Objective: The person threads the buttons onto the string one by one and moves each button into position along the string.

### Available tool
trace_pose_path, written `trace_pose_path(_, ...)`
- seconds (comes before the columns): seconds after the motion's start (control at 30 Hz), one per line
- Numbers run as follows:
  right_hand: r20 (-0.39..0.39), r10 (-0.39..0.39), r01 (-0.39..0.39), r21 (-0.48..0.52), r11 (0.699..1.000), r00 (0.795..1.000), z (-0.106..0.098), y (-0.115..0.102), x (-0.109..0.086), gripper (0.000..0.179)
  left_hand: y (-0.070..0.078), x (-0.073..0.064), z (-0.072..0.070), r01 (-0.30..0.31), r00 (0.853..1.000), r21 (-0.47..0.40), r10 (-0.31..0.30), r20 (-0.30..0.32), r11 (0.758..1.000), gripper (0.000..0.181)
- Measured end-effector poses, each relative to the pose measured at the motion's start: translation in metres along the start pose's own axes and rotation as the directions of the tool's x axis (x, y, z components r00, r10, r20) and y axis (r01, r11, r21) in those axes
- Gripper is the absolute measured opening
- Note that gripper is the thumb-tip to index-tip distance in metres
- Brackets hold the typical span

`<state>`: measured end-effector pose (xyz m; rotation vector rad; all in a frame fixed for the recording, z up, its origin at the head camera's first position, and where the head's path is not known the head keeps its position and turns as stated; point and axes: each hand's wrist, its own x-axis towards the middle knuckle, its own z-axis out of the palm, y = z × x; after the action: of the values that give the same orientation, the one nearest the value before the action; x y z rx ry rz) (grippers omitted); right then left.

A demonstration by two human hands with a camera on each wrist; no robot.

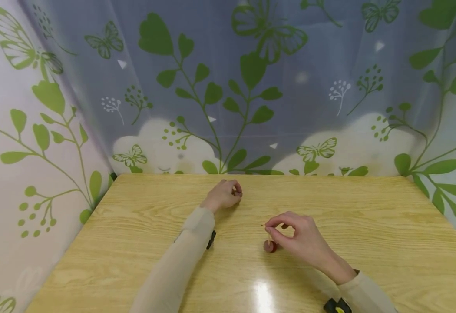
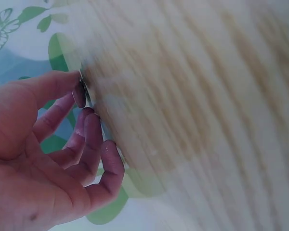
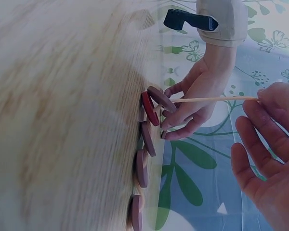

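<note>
My right hand (image 1: 300, 237) pinches a thin pale cord (image 3: 216, 99) between thumb and fingertips, and its end sticks out past them in the head view. The cord runs taut down to a brown round disc (image 3: 161, 98) that leans against a red disc (image 3: 150, 109). Several more brown discs (image 3: 147, 139) stand tilted in a row on the table along the cord. In the head view my right hand hides most of that row. Farther back, my left hand (image 1: 224, 194) pinches a small dark disc (image 2: 79, 95) close to the tabletop, its other fingers loosely curved.
The wood-grain table (image 1: 142, 226) ends at a patterned curtain (image 1: 196, 108) with leaves and butterflies. Black straps with small devices sit on both forearms, one of them at the right wrist (image 1: 337, 305). A bright light reflection lies near the table's front.
</note>
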<state>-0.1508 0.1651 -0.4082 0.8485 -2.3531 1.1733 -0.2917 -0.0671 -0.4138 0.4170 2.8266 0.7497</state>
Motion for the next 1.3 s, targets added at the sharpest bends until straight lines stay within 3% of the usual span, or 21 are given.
trace_pose_path(0.2,-0.008,-0.007,0.006,-0.013,1.000,1.000,-0.0001,0.0012,-0.0003,0.022,0.0036,-0.0044,-0.0046,-0.022,1.000,0.035,0.023,-0.014,0.999,0.013)
trace_pose_path(0.47,-0.008,-0.009,0.009,-0.008,1.000,1.000,0.0006,0.0017,-0.0009,0.020,0.0061,-0.0044,-0.0053,0.007,1.000,0.074,-0.007,-0.011,0.997,0.025)
trace_pose_path(0.67,-0.009,-0.004,0.004,-0.006,1.000,1.000,0.0005,0.0011,-0.0011,0.024,0.0061,-0.0019,-0.0032,0.009,1.000,0.104,-0.008,-0.015,0.995,0.020)
trace_pose_path(0.87,-0.003,0.007,-0.007,-0.006,1.000,1.000,-0.0001,0.0007,-0.0010,0.025,0.0058,-0.0023,-0.0034,0.021,1.000,0.088,-0.019,-0.017,0.996,0.013)
trace_pose_path(1.1,0.000,0.014,-0.014,-0.004,1.000,1.000,-0.0011,0.0001,-0.0016,0.023,0.0044,-0.0050,-0.0039,-0.016,1.000,0.095,0.016,0.001,0.995,0.026)
trace_pose_path(1.3,-0.004,0.002,-0.002,-0.015,1.000,1.000,-0.0019,-0.0001,-0.0021,0.027,-0.0010,-0.0082,-0.0063,-0.049,0.999,0.005,0.049,-0.011,0.999,0.021)
